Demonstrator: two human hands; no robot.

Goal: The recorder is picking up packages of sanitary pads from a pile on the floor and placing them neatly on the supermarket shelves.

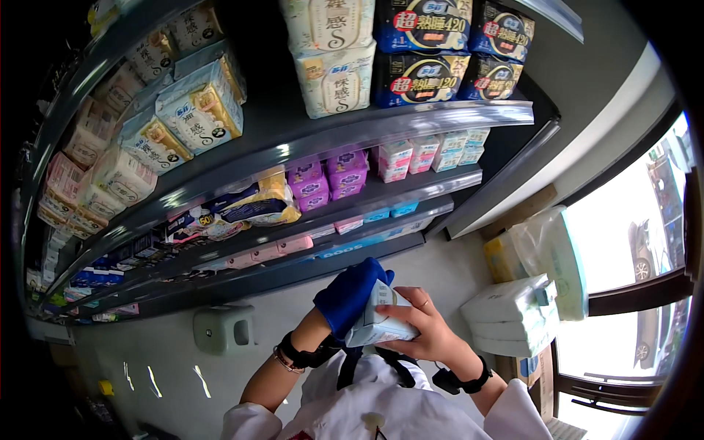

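- Pack (369, 330): boxy, white/pale blue, tilted; held in mid-air before the torso, w/ nothing under it but the hands. Pos.: out from the front edge of the shelf unit (418, 117), twd its right end, not touching.
- R hand (414, 323): clamped on pack, fingers spread over its right side & face. Best used as main support: light, even pressure, since a soft pack would prob. dent under fingertips.
- L hand (356, 295): in a blue glove (339, 308), laid against pack's left/far side. Grip or mere contact? Can't tell; view blocked.
- Technique (judged): steady w/ one hand, work w/ the other; turn pack btwn them, never loosening both at once.
- Caution: glove may slip on smooth wrap; press flat, esp. nr. corners. Black band (480, 378) on R wrist best held off the wrap.
- Clearance: stool (220, 330) to the left, wrapped bundles (510, 315) to the right; elbows in, esp. R.
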